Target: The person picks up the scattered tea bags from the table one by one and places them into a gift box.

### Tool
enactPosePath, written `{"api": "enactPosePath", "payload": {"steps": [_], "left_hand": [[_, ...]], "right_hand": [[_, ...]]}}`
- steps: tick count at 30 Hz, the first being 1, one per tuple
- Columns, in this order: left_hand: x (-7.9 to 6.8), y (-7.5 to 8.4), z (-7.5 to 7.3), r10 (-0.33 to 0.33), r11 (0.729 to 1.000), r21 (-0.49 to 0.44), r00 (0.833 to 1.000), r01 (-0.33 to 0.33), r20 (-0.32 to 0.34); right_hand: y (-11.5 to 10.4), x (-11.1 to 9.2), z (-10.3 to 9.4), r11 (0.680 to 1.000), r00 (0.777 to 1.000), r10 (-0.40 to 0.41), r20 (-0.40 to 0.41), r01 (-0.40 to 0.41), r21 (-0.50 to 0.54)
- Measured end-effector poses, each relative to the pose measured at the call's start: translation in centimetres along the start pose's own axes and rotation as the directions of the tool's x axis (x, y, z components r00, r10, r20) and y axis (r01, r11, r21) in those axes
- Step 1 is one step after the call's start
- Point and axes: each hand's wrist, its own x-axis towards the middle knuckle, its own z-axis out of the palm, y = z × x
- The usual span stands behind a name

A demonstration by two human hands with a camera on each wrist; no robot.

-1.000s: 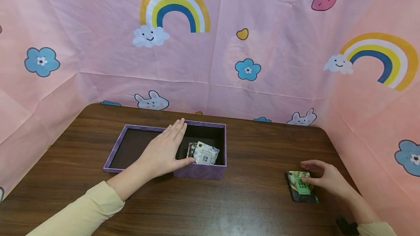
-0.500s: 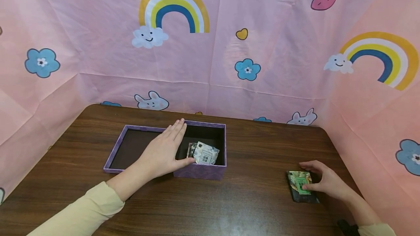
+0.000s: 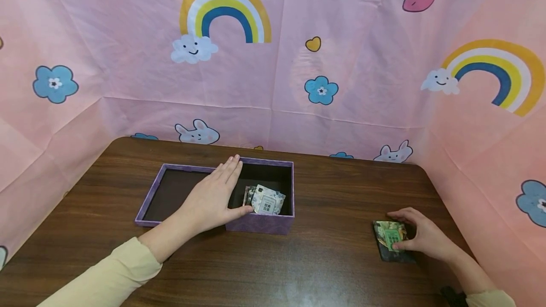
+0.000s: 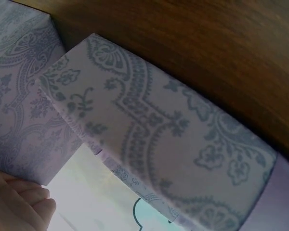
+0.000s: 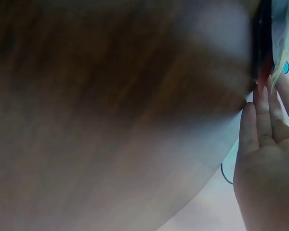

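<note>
My left hand (image 3: 209,200) lies with straight fingers along the left side of a purple patterned box (image 3: 260,225), thumb stretched across its near rim. Inside the box lean several small sachets, a white floral one (image 3: 270,195) foremost. At the right of the table, my right hand (image 3: 431,239) pinches a flat sachet with a green label (image 3: 385,228), thumb on its printed face and fingertips behind its far right edge. A dark sachet part (image 3: 394,256) shows beneath. The right wrist view catches the fingers (image 5: 263,118) right at the sachet's edge.
The purple-rimmed lid (image 3: 152,193) lies inside-up against the box's left side, partly under my left forearm. Brown wood table (image 3: 324,259) spans between box and sachet. A pink printed curtain (image 3: 362,108) surrounds the back and sides.
My right hand has shifted slightly left, its thumb sliding down to the lower part of the green label. My left hand and the box have stayed in place.
</note>
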Motion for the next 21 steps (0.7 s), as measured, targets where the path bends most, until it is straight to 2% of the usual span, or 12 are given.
{"api": "enactPosePath", "payload": {"steps": [9, 16, 21], "left_hand": [[0.1, 0.0, 0.0, 0.000, 1.000, 0.000, 1.000, 0.000, 0.001], [0.0, -0.1, 0.1, -0.003, 1.000, 0.005, 1.000, 0.003, 0.000], [0.0, -0.1, 0.2, 0.000, 1.000, 0.007, 1.000, 0.000, 0.005]], "right_hand": [[-0.6, 0.3, -0.1, 0.999, 0.999, -0.017, -0.042, 0.015, -0.047], [-1.1, 1.1, -0.2, 0.995, 0.998, 0.056, 0.000, -0.056, -0.087], [-1.2, 1.4, -0.3, 0.992, 0.994, 0.103, 0.025, -0.101, -0.072]]}}
